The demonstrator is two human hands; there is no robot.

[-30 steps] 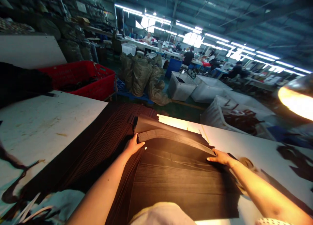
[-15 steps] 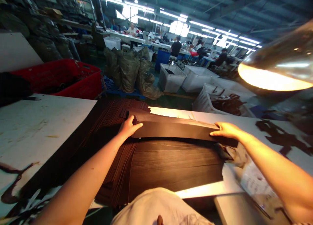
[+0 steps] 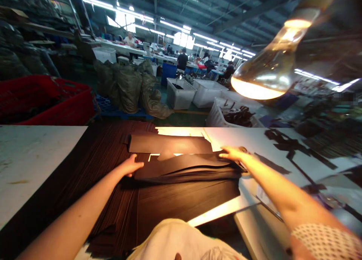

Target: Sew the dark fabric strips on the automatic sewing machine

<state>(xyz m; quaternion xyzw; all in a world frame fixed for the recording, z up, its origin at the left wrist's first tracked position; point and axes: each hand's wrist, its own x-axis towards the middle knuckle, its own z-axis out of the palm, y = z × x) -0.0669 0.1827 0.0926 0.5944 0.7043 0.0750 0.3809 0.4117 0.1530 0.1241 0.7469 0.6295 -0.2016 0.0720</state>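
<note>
Both hands grip a long dark brown strip bundle [image 3: 181, 166] by its ends, and its lower layers sag apart. My left hand [image 3: 132, 165] has its thumb on top at the left end. At the right end, my right hand [image 3: 232, 153] closes on it with the thumb over the edge. Behind the bundle, another brown piece [image 3: 169, 144] lies on the table. Under and in front of it are wide layered brown sheets [image 3: 181, 203]. A long fanned stack of dark brown sheets [image 3: 104, 165] runs along the left, beside my left hand.
A glowing lamp [image 3: 263, 71] hangs at the upper right. Dark scraps [image 3: 285, 139] lie on the white table [image 3: 28, 158] at the right. Beyond it stand a red crate [image 3: 68, 105], stuffed sacks [image 3: 128, 90] and white bins [image 3: 181, 96]. People sit at distant benches.
The held bundle has come down and nearer to me, its layers parting. A separate brown piece now shows behind it. The view has turned right, bringing more of the lamp into sight.
</note>
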